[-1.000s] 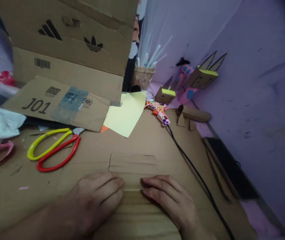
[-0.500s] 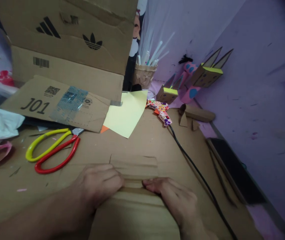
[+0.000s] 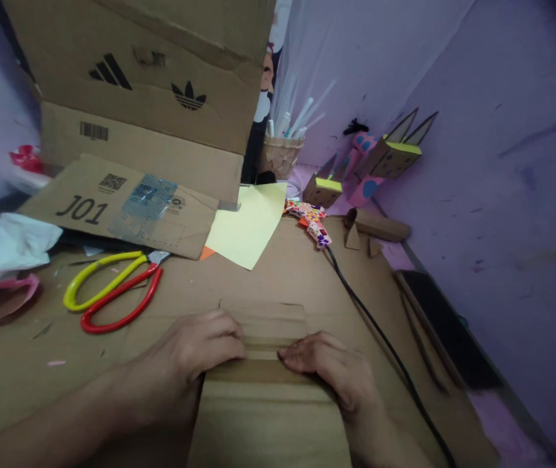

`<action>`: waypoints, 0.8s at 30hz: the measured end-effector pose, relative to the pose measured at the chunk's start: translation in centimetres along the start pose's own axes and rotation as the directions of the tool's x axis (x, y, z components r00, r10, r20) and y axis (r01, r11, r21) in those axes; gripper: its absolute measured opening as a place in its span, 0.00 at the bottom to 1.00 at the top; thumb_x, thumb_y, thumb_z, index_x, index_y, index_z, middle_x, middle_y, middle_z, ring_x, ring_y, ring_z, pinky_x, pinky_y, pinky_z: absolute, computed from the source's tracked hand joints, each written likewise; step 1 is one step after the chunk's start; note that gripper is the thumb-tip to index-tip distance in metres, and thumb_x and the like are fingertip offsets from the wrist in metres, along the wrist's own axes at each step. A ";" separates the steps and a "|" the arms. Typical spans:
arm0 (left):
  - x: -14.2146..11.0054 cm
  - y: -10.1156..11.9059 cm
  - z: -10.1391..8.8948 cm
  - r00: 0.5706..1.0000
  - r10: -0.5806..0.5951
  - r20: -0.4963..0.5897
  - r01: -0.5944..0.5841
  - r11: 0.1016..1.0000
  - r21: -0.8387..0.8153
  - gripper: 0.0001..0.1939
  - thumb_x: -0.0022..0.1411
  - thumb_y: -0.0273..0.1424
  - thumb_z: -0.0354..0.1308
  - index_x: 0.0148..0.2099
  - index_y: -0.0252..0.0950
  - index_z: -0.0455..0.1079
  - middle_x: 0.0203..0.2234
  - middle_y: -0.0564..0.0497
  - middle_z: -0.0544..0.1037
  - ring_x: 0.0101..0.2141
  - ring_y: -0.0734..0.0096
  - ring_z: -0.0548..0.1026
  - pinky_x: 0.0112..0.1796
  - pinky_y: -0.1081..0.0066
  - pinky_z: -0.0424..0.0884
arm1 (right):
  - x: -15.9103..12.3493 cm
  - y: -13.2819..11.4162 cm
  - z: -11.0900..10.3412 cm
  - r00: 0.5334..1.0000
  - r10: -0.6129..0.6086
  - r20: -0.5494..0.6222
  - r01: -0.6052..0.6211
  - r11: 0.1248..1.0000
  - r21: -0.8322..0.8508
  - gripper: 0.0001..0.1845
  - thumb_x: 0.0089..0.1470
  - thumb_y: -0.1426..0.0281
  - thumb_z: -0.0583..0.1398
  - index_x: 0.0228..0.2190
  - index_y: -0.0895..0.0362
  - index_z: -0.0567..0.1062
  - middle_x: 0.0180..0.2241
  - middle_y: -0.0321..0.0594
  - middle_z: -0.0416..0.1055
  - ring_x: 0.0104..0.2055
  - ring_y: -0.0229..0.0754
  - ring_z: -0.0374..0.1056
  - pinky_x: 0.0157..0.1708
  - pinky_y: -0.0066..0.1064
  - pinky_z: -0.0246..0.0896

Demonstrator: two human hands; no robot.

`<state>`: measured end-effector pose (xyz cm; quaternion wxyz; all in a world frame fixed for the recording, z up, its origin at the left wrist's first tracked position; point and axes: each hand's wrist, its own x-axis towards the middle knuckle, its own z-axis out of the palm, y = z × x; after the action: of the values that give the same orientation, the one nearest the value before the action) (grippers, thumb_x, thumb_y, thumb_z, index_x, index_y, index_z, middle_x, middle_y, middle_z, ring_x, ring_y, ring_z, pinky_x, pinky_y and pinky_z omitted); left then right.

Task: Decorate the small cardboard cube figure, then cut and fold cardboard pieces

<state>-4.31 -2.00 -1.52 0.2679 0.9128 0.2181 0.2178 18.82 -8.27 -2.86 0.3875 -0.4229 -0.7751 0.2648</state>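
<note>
A long strip of brown cardboard (image 3: 268, 416) lies on the cardboard-covered work surface (image 3: 268, 273) in front of me. Its far end is folded into narrow pleats (image 3: 263, 325). My left hand (image 3: 194, 354) grips the left side of the folded end, fingers curled over the crease. My right hand (image 3: 331, 370) presses on the right side of the same fold, fingertips curled down onto the cardboard.
Yellow and red scissors (image 3: 112, 296) lie at the left. A glue gun (image 3: 309, 218) with a black cord (image 3: 380, 344) runs down the right. Yellow paper (image 3: 248, 224), stacked cardboard boxes (image 3: 151, 97), a cup of sticks (image 3: 280, 153) and small cardboard figures (image 3: 389, 156) stand behind.
Both hands have moved forward along the strip and curled from lying flat, and the folded edge has advanced toward the pleated end.
</note>
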 end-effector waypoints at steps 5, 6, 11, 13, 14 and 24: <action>-1.4 0.4 0.0 0.996 0.091 -0.015 -0.087 0.979 0.183 0.10 0.60 0.21 0.46 0.40 0.36 0.66 0.37 0.45 0.75 0.37 0.68 0.71 0.38 0.71 0.68 | -0.5 -0.2 -0.3 0.999 -0.032 0.029 0.034 0.997 -0.073 0.08 0.56 0.75 0.53 0.36 0.56 0.70 0.34 0.42 0.73 0.38 0.40 0.69 0.36 0.31 0.64; -1.6 0.4 0.1 0.994 0.105 -0.018 -0.098 0.971 0.216 0.11 0.60 0.21 0.45 0.40 0.35 0.66 0.38 0.45 0.75 0.38 0.68 0.71 0.39 0.70 0.68 | -0.5 -0.2 -0.2 1.000 0.011 0.022 -0.008 0.992 -0.125 0.08 0.57 0.76 0.52 0.35 0.56 0.71 0.35 0.43 0.73 0.39 0.40 0.68 0.37 0.31 0.64; -2.1 0.0 0.7 0.980 0.191 -0.058 -0.153 0.906 0.394 0.11 0.62 0.22 0.44 0.40 0.36 0.66 0.41 0.47 0.76 0.43 0.69 0.71 0.45 0.70 0.67 | -0.7 0.6 0.8 0.997 -0.042 -0.064 0.020 0.948 -0.318 0.11 0.60 0.72 0.51 0.28 0.55 0.69 0.36 0.40 0.74 0.40 0.39 0.68 0.39 0.31 0.64; -2.0 0.0 0.8 0.969 0.236 -0.077 -0.174 0.867 0.468 0.12 0.62 0.21 0.43 0.39 0.36 0.67 0.40 0.50 0.77 0.42 0.72 0.71 0.46 0.73 0.65 | -0.8 1.0 1.3 0.985 -0.141 -0.097 0.099 0.931 -0.351 0.12 0.60 0.72 0.50 0.26 0.56 0.68 0.34 0.38 0.76 0.38 0.38 0.69 0.38 0.31 0.65; -2.0 0.1 0.7 0.965 0.250 -0.077 -0.181 0.851 0.493 0.13 0.62 0.20 0.42 0.38 0.36 0.68 0.38 0.52 0.78 0.41 0.73 0.71 0.47 0.74 0.65 | -0.8 1.2 1.5 0.981 -0.164 -0.101 0.118 0.926 -0.358 0.12 0.60 0.73 0.51 0.26 0.56 0.68 0.35 0.38 0.76 0.38 0.38 0.69 0.38 0.30 0.65; -0.3 1.7 -1.2 0.999 -0.003 0.047 -0.008 0.974 0.226 0.14 0.61 0.23 0.40 0.39 0.38 0.66 0.30 0.53 0.77 0.31 0.71 0.72 0.36 0.75 0.67 | -0.7 1.0 1.3 0.996 -0.013 -0.083 -0.006 0.972 -0.234 0.10 0.58 0.77 0.52 0.29 0.55 0.71 0.32 0.36 0.76 0.36 0.36 0.71 0.36 0.26 0.68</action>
<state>-4.73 -2.96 0.29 0.1671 0.9425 0.2340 0.1704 18.43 -8.49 -4.59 0.3677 -0.4751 -0.7847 0.1528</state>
